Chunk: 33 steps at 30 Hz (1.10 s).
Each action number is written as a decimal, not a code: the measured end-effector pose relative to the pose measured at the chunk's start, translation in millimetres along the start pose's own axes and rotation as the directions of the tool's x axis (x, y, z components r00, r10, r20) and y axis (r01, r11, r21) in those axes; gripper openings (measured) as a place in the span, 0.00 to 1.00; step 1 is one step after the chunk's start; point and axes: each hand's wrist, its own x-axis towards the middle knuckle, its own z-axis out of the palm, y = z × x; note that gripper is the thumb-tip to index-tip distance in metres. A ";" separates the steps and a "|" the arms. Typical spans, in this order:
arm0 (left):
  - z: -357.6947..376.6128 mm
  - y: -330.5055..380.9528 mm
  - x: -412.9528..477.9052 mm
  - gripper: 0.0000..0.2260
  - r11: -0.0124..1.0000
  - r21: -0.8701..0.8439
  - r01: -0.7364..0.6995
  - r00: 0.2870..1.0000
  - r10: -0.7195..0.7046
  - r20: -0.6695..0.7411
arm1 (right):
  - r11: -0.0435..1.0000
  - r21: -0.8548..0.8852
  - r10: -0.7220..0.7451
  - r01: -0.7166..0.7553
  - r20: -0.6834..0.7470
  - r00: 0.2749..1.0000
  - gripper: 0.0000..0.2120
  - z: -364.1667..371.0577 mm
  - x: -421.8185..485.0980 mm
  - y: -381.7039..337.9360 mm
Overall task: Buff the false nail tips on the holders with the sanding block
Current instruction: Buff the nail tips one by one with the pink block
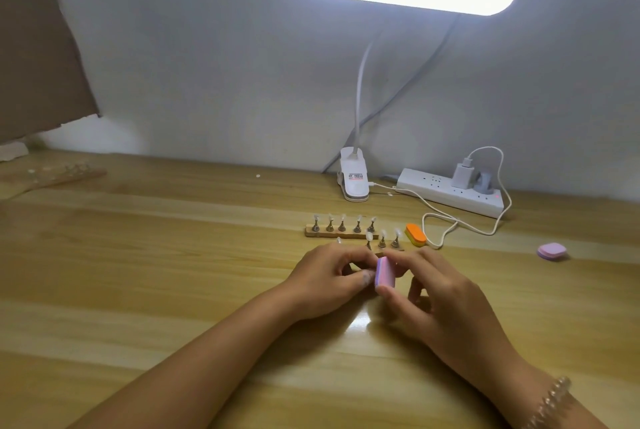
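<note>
The sanding block [385,273], pink with a lilac layer, is just above the desk [173,255], between the two hands and just in front of the near row of false nail tips [382,234]. I judge it to be light and a little soft, like foam, with a gritty face that does not slip easily. It is best taken at its two short ends, so that one long face stays free for rubbing. The tips look thin and fragile, and each one sits on a small metal holder [396,242] that could tip over, so I think only light pressure is suitable. The right hand [440,297] grips the block, with the thumb at the near end and the fingers curled over the far end, the wrist low over the desk. The left hand [329,276] has its fingers curled toward the block. It may pinch a holder, but the fingers hide this and I cannot tell. Behind the near row, five more holders stand on a wooden strip [311,232]. An orange block [415,234] lies just beside the rows, and a lilac block [551,251] lies well apart to the right. A clip lamp [353,179] and a power strip [450,191] are at the wall.
</note>
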 end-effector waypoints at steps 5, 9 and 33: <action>1.2 -0.6 0.2 0.06 1.000 0.009 -0.012 1.000 0.013 -0.020 | 0.991 0.042 0.131 -0.127 -0.094 0.987 0.16 -0.3 4.8 9.2; 0.2 1.4 -0.4 0.08 1.000 0.000 -0.008 1.000 0.008 -0.020 | 0.999 0.031 0.010 -0.010 -0.016 1.000 0.19 -2.0 0.1 -0.4; 0.4 0.2 1.0 0.06 1.000 0.019 -0.007 1.000 0.008 -0.026 | 0.991 0.066 0.123 -0.118 -0.076 0.989 0.17 1.5 4.7 10.4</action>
